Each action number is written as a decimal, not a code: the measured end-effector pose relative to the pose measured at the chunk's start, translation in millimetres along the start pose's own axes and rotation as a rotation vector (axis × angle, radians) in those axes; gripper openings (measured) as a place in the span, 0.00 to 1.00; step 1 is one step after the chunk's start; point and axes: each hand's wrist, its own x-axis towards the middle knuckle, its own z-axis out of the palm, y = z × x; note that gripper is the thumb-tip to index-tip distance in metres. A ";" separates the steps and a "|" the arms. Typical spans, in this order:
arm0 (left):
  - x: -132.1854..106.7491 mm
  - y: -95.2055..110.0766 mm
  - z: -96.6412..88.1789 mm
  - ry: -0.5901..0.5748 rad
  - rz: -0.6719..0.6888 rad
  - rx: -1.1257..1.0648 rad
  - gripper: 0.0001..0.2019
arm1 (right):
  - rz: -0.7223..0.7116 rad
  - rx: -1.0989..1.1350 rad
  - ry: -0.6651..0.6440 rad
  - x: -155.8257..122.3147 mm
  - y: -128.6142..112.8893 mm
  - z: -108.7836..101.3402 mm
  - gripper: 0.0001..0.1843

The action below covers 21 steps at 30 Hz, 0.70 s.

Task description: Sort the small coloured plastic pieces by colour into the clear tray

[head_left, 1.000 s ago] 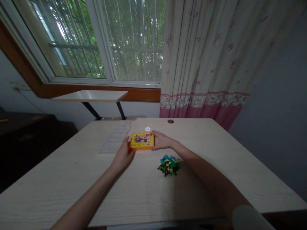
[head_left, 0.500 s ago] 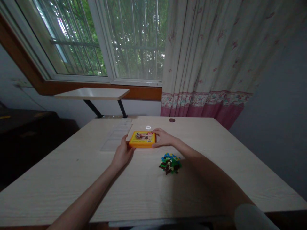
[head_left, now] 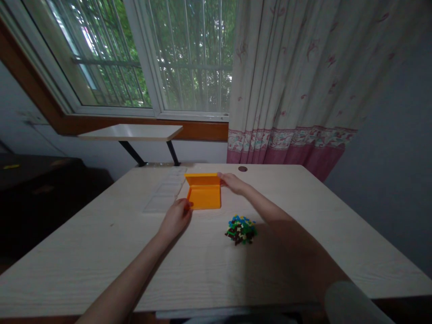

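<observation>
An orange plastic box (head_left: 204,198) lies on the table with its hinged lid raised at the back; no contents show inside. My left hand (head_left: 178,213) grips the box's front left corner, fingers closed. At the upper right, my right hand (head_left: 231,182) pinches the edge of the raised lid. In front of the box, to the right, sits a small heap of tiny building bricks (head_left: 240,229) in blue, green, dark brown, cream and yellow.
A clear plastic compartment tray (head_left: 162,193) lies left of the box. Behind it stands a raised white shelf (head_left: 135,131) on black legs. The table (head_left: 303,211) has a round cable hole (head_left: 242,169) near its back edge, below the curtain (head_left: 290,99).
The box was closed, its printed yellow lid facing up. My right hand has lifted the lid up and back, baring the orange inside, while my left hand stays at the left corner.
</observation>
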 end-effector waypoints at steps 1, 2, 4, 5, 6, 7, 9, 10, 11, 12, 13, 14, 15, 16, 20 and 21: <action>-1.0 2.2 -1.8 0.022 0.048 0.046 0.07 | 0.036 -0.020 0.017 6.9 -0.1 0.1 0.37; -1.8 4.4 -3.8 0.047 0.093 0.085 0.08 | 0.078 -0.050 0.036 13.4 -0.1 0.5 0.38; -3.0 8.4 -7.9 0.063 0.172 0.140 0.09 | 0.126 -0.110 0.065 23.8 0.7 1.8 0.37; -3.2 10.1 -9.8 0.042 0.206 0.157 0.10 | 0.130 -0.138 0.075 27.2 1.7 2.6 0.35; -3.2 11.4 -11.5 0.012 0.233 0.166 0.10 | 0.121 -0.163 0.082 29.3 2.9 3.3 0.32; -3.0 12.3 -12.9 -0.019 0.250 0.171 0.11 | 0.114 -0.196 0.092 30.2 4.5 3.9 0.28; -2.3 13.1 -15.1 -0.057 0.257 0.173 0.11 | 0.104 -0.279 0.114 29.3 8.6 4.4 0.19; -1.8 13.0 -15.8 -0.061 0.249 0.172 0.11 | 0.104 -0.324 0.125 28.1 10.8 4.3 0.16; -1.3 12.3 -16.4 -0.060 0.241 0.168 0.11 | 0.105 -0.368 0.136 26.6 13.0 4.0 0.14; -0.8 11.3 -16.8 -0.060 0.237 0.161 0.11 | 0.109 -0.409 0.146 25.0 15.0 3.7 0.13; -0.3 9.8 -17.0 -0.064 0.236 0.154 0.11 | 0.114 -0.444 0.154 23.6 16.8 3.4 0.12; 0.1 7.9 -17.1 -0.071 0.237 0.144 0.11 | 0.121 -0.475 0.160 22.3 18.2 3.3 0.13; 0.6 5.8 -16.9 -0.078 0.238 0.136 0.11 | 0.128 -0.501 0.164 21.2 19.2 3.4 0.13; 0.9 3.5 -16.7 -0.081 0.238 0.129 0.10 | 0.134 -0.523 0.166 20.3 19.7 3.7 0.14; 2.4 -4.4 -15.3 -0.082 0.232 0.135 0.10 | 0.145 -0.588 0.159 18.3 18.8 5.8 0.15; 2.7 -5.4 -15.2 -0.086 0.230 0.138 0.10 | 0.146 -0.600 0.156 18.0 18.3 6.4 0.15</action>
